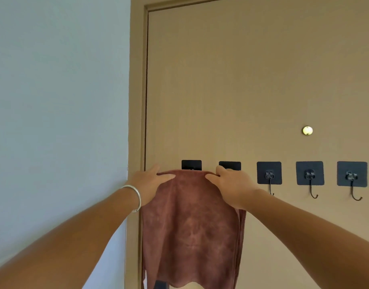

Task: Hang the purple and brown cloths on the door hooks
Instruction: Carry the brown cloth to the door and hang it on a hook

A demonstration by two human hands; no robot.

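Note:
A brown cloth (192, 224) hangs flat against the tan door (242, 80), its top edge level with the two leftmost hook plates. My left hand (150, 184) grips its upper left corner, thumb in front. My right hand (231, 184) grips the upper right corner. The first black hook plate (191, 164) and the second hook plate (229, 165) show only their top halves above the cloth and my right hand; their hooks are hidden. No purple cloth is in view.
Three more black plates with bare metal hooks (269, 174) (310, 174) (352, 175) run to the right along the door. A brass peephole (307, 130) sits above them. The door frame (137, 101) and a pale wall (54, 101) lie to the left.

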